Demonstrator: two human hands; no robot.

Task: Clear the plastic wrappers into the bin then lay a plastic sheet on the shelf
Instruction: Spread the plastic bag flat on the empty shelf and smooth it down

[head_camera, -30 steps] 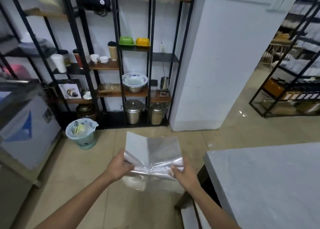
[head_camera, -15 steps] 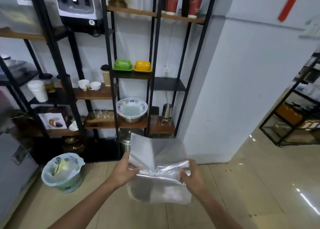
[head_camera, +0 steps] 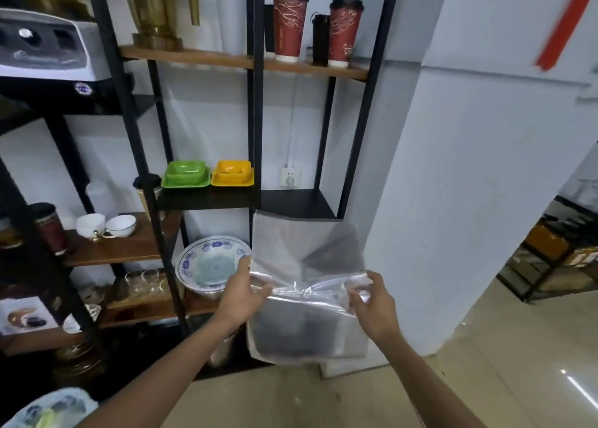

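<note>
I hold a clear plastic sheet [head_camera: 307,256] in front of me with both hands. My left hand [head_camera: 241,293] pinches its left edge and my right hand [head_camera: 375,304] pinches its right edge. The sheet is creased across its middle, one half standing up and the other hanging down. Just behind its top edge is a bare black shelf [head_camera: 296,202] of the black metal rack. The bin [head_camera: 48,408], lined with a pale bag, shows at the bottom left corner of the view.
The rack carries green [head_camera: 186,175] and yellow [head_camera: 232,173] dishes, a blue-patterned bowl [head_camera: 210,265], white cups [head_camera: 105,225], glasses and two red paper cups [head_camera: 289,23] on top. A white wall pillar [head_camera: 469,201] stands right of the rack. Tiled floor lies below.
I have moved closer to the rack and the view has tilted up. The sheet stays in both hands and now sits just below the black shelf. The bin slid to the bottom left.
</note>
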